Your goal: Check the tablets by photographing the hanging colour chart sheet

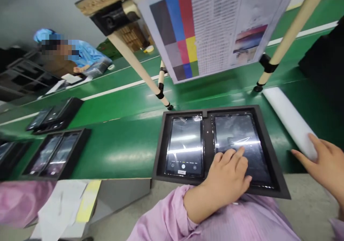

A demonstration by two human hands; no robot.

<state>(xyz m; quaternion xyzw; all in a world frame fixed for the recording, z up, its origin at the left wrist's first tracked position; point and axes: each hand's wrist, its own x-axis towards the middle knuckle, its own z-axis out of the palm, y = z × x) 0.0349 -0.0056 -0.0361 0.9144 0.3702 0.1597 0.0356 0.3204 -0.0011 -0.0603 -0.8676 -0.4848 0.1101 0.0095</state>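
My left hand (228, 173) rests over the lower left of the right-hand tablet (239, 130), its fingers slightly bent and the index fingertip at the screen. That tablet's screen is dark with bright reflections. Beside it a second tablet (185, 137) shows what looks like a camera screen with a round white button. Both lie in a black foam tray (208, 144) at the bench edge. On the right, my right hand (326, 158) has thumb and index finger apart around the near end of a long white block (290, 119); a firm grip is not visible.
A printed sheet with colour patches (215, 29) hangs on a pipe stand (137, 67) behind the tray. More tablet trays (57, 151) lie left on the green bench (120, 144). Black stacked material (325, 65) stands right. A co-worker in blue (86, 54) sits across.
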